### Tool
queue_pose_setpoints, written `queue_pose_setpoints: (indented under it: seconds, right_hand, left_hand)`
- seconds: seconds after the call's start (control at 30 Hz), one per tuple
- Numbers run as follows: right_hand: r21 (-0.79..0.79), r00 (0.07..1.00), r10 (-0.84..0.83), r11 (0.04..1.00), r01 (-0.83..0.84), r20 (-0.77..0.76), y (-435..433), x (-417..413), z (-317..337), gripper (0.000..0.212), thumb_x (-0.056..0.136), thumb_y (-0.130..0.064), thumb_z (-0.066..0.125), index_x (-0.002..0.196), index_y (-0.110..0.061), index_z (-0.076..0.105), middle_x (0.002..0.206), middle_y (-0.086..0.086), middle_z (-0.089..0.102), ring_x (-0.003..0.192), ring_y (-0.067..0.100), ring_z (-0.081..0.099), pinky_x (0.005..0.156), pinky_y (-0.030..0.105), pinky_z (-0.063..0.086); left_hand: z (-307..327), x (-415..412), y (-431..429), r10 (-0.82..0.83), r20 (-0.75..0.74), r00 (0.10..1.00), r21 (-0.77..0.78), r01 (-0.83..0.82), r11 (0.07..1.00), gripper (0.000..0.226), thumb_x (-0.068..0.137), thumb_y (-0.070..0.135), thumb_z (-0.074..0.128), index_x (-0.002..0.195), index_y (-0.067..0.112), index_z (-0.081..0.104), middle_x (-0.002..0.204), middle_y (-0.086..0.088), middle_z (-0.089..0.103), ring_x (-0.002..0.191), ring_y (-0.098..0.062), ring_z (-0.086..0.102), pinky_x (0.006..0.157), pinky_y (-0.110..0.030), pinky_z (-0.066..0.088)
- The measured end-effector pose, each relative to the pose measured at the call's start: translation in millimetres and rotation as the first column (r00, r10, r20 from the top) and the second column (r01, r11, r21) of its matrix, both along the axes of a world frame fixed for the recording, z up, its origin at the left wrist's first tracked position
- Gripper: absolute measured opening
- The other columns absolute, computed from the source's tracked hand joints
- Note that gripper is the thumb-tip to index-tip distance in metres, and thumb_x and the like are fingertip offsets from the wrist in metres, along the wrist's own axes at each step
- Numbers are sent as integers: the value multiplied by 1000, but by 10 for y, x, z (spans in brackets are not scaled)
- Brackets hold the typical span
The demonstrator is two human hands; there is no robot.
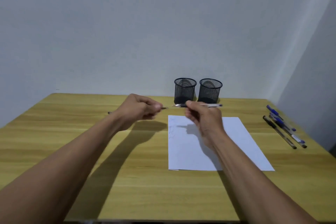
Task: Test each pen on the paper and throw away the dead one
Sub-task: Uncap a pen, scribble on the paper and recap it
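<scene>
Right hand (201, 120) fingers pinch the pen (212, 105), held level near the far edge of the paper (236, 143); mid-barrel hidden. Left hand (140, 108) fingers pinch a small dark piece (164, 108), blurred, unidentifiable.

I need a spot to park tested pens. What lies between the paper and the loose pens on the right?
Nothing lies there: the head view shows only bare tabletop between the paper and the loose pens.
</scene>
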State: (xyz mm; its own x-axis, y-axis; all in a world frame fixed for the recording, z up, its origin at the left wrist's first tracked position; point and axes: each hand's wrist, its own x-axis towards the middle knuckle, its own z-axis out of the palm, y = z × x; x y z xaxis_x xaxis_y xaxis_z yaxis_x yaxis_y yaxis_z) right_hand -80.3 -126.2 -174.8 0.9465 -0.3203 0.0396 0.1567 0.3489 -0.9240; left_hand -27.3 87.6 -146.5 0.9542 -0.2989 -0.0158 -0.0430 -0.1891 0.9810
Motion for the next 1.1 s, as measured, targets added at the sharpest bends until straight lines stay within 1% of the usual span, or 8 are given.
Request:
queue_pose_setpoints:
  seconds: [0.13, 0.23, 0.37, 0.53, 0.73, 0.9, 1.0, 1.1]
  right_hand:
    - [-66, 998, 31, 997, -35, -52, -180, -50, -175, 9, 89, -2, 74, 80, 1, 74, 69, 12, 70, 65, 18, 67, 66, 21, 62]
    - [-93, 993, 72, 992, -81, -99, -35, -31, -325, 7, 91, -8, 74, 87, -3, 75, 74, 12, 72, 70, 17, 70, 71, 29, 61]
    - [-156, 991, 50, 985, -70, -126, 11, 24, -432, 7, 92, -11, 74, 91, -3, 75, 77, 14, 73, 76, 21, 70, 70, 38, 58]
    - [-156, 989, 54, 985, -75, -136, 23, 54, -472, 9, 93, -10, 72, 96, -2, 75, 77, 15, 72, 75, 23, 69, 66, 36, 55]
    - [-187, 989, 60, 979, -85, -136, 51, 68, -488, 8, 94, -5, 70, 90, -1, 75, 72, 16, 69, 69, 24, 65, 60, 34, 52]
    - [-146, 989, 60, 986, -80, -139, 72, 51, -459, 9, 96, -3, 67, 89, 0, 72, 73, 19, 67, 69, 26, 62, 55, 32, 49]
    - [-200, 987, 58, 976, -87, -147, 108, 33, -437, 10, 96, -5, 66, 90, -1, 73, 75, 17, 68, 70, 24, 63, 54, 31, 50]
    - [-274, 986, 57, 957, -99, -156, 163, 3, -398, 10, 96, -8, 67, 92, -2, 74, 78, 15, 70, 72, 22, 65, 56, 33, 53]
  left_hand:
    - [-158, 67, 196, 71, 22, 997, 162, -73, 984, 11, 86, -2, 71, 91, 4, 78, 86, -13, 76, 71, -13, 69, 66, -16, 55]
    - [-284, 156, -60, 73, 185, 980, 275, -123, 954, 12, 85, 6, 73, 92, 14, 80, 81, -2, 76, 69, -10, 68, 67, -19, 52]
    - [-350, 394, -324, 48, 378, 924, 428, -221, 876, 15, 86, 11, 73, 98, 15, 80, 94, 2, 75, 89, -11, 68, 82, -20, 49]
    - [-482, 658, -506, 3, 440, 898, 570, -282, 772, 13, 82, 19, 72, 91, 25, 80, 95, 7, 77, 93, -14, 68, 85, -34, 56]
    - [-575, 729, -625, -10, 418, 908, 621, -278, 733, 16, 86, 29, 71, 100, 30, 78, 108, 5, 75, 106, -20, 64, 91, -37, 53]
    - [-468, 327, -485, -11, 479, 878, 548, -289, 785, 27, 93, 20, 58, 114, 24, 73, 116, 2, 73, 106, -18, 65, 91, -31, 52]
    - [-508, -120, -273, -19, 471, 882, 524, -262, 810, 29, 92, 33, 58, 117, 23, 72, 115, 4, 73, 103, -12, 67, 90, -30, 52]
    - [-624, -414, -65, -144, 444, 884, 612, -182, 770, 45, 86, 52, 61, 121, 25, 70, 128, 7, 67, 118, -11, 61, 96, -32, 50]
